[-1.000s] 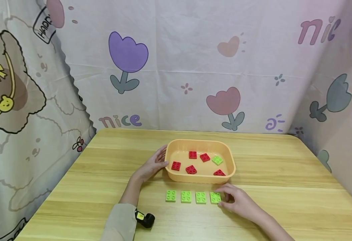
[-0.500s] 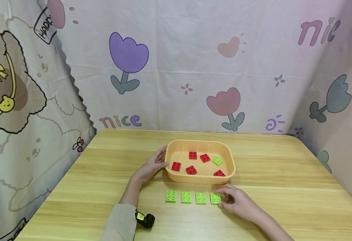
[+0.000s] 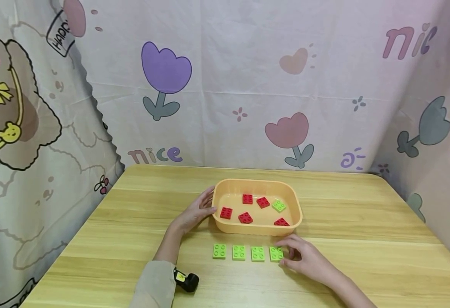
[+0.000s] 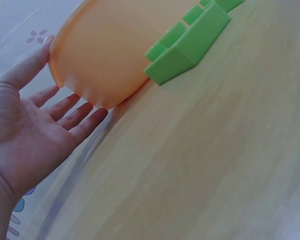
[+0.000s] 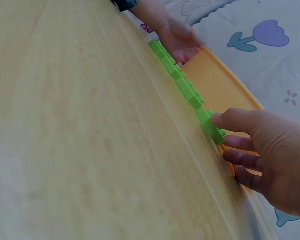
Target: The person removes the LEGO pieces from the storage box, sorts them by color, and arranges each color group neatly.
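Four-studded green building blocks stand in a row on the table before the orange plastic basin (image 3: 256,230). My right hand (image 3: 306,256) is at the rightmost green block (image 3: 276,254), pinching it between thumb and index finger at its front and back edges; the other fingers curve loosely behind. In the right wrist view the thumb of this hand (image 5: 275,155) lies against that block (image 5: 210,127). My left hand (image 3: 194,214) rests against the basin's left end. Its fingers (image 4: 69,106) reach out fairly straight, tips touching the outer wall, with the thumb at the rim.
Several red blocks (image 3: 245,218) and one green block (image 3: 279,206) lie apart inside the basin. A black device (image 3: 186,281) is strapped to the left wrist. The wooden table (image 3: 152,184) ends at a printed cloth backdrop (image 3: 225,64).
Both hands, the basin and the blocks keep their places relative to each other. Only the head view has shifted very slightly.
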{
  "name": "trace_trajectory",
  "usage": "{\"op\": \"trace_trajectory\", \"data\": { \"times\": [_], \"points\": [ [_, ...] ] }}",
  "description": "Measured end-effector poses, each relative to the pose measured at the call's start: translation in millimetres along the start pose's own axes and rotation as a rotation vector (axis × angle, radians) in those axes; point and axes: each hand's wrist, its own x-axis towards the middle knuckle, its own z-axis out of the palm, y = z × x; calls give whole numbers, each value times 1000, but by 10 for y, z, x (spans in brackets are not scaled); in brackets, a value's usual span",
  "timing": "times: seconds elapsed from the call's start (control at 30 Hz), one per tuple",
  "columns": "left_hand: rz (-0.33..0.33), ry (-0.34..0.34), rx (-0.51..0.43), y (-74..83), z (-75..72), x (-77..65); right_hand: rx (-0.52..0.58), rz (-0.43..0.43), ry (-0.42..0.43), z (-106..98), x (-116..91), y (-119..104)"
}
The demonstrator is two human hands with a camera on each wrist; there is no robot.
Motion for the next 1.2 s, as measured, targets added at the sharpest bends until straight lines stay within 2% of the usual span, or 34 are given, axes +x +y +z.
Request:
{"op": "trace_trajectory", "data": {
  "times": [0.33,0.53,0.7,0.9,1.2],
  "points": [
    [-2,7,12,-19,8,13,4,-81,55,-49,-1,-28],
    [-2,4,16,-16,4,14,31,-93,44,-107,13,-113],
    [-3,13,21,-15,1,9,46,-138,41,-143,51,-170],
    [-2,7,9,-3,10,5,36,-199,65,-216,147,-262],
    [-20,18,16,-13,-5,2,2,-217,73,-412,421,-373]
  ]
}}
